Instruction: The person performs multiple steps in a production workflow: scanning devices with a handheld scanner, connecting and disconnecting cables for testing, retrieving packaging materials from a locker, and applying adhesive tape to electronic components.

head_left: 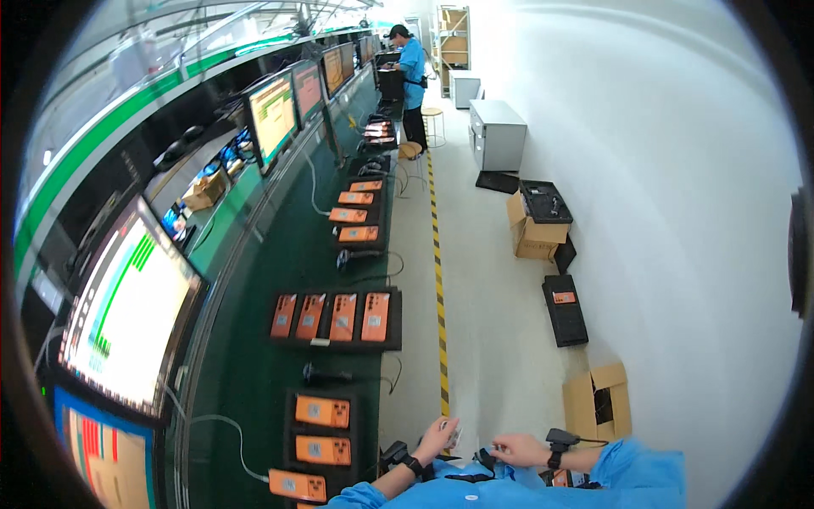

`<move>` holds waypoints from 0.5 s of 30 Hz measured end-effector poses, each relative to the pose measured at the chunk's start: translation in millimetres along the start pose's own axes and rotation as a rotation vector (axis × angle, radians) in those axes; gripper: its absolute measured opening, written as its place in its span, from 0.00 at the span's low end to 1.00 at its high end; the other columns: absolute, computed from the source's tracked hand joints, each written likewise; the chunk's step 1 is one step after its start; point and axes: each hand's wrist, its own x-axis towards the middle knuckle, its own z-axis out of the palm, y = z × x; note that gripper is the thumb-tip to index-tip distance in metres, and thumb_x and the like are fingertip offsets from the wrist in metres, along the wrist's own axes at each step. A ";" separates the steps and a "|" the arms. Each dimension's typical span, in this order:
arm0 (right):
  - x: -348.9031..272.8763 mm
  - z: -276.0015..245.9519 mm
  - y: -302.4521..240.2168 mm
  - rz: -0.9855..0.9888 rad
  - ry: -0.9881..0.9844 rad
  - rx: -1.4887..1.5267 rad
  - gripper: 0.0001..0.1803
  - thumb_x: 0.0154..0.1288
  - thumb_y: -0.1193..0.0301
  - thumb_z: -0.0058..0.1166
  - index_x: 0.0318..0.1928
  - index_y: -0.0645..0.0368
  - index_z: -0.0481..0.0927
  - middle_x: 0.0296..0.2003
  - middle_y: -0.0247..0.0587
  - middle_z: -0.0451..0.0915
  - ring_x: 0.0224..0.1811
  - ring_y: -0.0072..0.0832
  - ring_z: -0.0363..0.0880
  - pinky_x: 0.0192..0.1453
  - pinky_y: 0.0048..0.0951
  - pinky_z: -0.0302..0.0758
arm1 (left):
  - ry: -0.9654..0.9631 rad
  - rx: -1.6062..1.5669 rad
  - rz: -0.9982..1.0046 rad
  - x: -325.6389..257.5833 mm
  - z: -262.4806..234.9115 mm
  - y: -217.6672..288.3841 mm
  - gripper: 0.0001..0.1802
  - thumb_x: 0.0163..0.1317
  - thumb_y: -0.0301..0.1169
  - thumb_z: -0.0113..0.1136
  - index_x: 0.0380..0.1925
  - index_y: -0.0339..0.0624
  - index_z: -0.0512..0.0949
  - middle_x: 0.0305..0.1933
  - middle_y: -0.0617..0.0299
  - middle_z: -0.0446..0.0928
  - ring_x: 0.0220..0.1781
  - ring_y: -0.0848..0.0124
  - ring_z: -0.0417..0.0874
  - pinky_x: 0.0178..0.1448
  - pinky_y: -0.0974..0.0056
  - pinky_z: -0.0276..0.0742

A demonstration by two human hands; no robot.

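Note:
My left hand (434, 439) is in front of my body at the bottom of the view, its fingers closed on a small whitish, shiny piece (455, 438) whose kind I cannot make out. To its right, my right hand (521, 450) is closed too, fingertips pinched together beside a small dark and blue item in front of my blue clothing. What those fingertips hold is too small to name. Left of my hands, orange phones (323, 450) lie in a black tray (362, 407) on the green bench. One phone (297, 486) at the near end has a white cable plugged in.
Along the green bench (254, 382) stand another tray (335, 343) of orange phones, handheld scanners (326, 373) and several monitors (136, 305). Cardboard boxes (598, 407) and a black tray (566, 327) sit by the right wall. A person (411, 72) works farther up the bench.

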 end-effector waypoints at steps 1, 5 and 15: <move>11.2 -15.1 11.5 0.008 0.007 0.009 0.17 0.63 0.53 0.50 0.39 0.53 0.78 0.28 0.44 0.81 0.32 0.43 0.80 0.34 0.40 0.75 | 0.007 -0.031 -0.029 9.9 -9.8 20.8 0.21 0.66 0.48 0.53 0.34 0.39 0.72 0.27 0.61 0.75 0.26 0.74 0.77 0.29 0.67 0.76; 66.4 -63.0 69.9 0.236 0.106 0.101 0.17 0.61 0.54 0.52 0.40 0.53 0.79 0.27 0.44 0.81 0.30 0.43 0.80 0.33 0.39 0.75 | 0.099 0.017 -0.050 58.1 -43.3 85.6 0.21 0.67 0.48 0.53 0.35 0.39 0.72 0.25 0.62 0.74 0.22 0.73 0.77 0.26 0.68 0.76; 236.6 -166.9 294.8 0.630 0.242 0.602 0.15 0.58 0.58 0.59 0.28 0.59 0.82 0.19 0.35 0.77 0.23 0.21 0.75 0.28 0.30 0.70 | 0.140 -0.050 -0.150 224.4 -57.3 158.0 0.20 0.69 0.47 0.49 0.37 0.39 0.71 0.27 0.60 0.75 0.23 0.71 0.78 0.27 0.67 0.76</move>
